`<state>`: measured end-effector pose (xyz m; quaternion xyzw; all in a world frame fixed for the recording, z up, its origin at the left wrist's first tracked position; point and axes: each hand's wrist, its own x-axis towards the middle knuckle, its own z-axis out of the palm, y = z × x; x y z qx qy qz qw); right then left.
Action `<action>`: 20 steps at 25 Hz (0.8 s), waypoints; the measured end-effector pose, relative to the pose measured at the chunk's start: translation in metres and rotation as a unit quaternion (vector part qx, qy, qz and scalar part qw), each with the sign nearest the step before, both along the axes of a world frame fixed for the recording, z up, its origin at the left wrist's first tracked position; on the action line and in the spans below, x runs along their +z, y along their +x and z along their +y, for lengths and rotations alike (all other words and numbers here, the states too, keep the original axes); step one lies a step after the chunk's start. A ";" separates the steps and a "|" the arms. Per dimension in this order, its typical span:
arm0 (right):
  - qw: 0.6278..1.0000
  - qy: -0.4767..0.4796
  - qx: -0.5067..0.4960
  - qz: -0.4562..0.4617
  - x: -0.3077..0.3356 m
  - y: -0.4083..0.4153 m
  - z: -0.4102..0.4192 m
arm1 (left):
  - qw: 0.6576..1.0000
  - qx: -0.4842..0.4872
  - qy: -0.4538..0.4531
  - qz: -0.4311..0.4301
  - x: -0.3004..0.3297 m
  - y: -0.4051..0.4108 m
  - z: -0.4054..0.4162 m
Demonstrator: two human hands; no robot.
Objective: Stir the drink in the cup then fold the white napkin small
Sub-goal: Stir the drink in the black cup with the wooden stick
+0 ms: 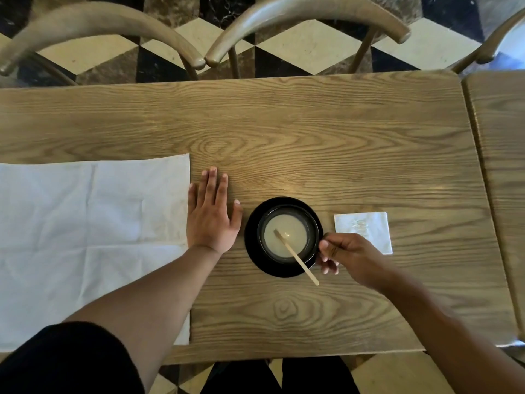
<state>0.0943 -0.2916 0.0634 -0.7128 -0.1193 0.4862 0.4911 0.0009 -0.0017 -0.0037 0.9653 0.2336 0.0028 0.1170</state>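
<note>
Stick (297, 258): in cup (285, 233), free end points lower right.
Right hand (350, 258): nearer, fingers curled, nothing visibly gripped.
Left hand (211, 216): flat, fingers straight, on tabletop (312, 132).

Wooden table (312, 132), curved chairs (298, 21), checkered stone floor (306, 49).

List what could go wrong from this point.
1. The stir stick leans loose against the cup rim, its end overhanging the saucer; the right hand beside it could knock it out, flicking drink.
2. The cup is quite full; hard stirring may slop over toward the small white napkin.
</note>
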 end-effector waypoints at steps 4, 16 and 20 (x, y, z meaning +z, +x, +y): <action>0.999 -0.030 0.031 -0.021 0.000 0.002 0.003 | 1.000 0.002 -0.004 0.004 0.001 0.001 0.000; 0.993 -0.103 0.052 -0.022 0.012 0.007 0.009 | 1.000 0.002 0.002 0.006 0.001 0.000 0.000; 0.992 -0.109 0.057 -0.036 0.011 0.009 0.009 | 1.000 0.002 0.003 -0.003 0.001 0.000 0.000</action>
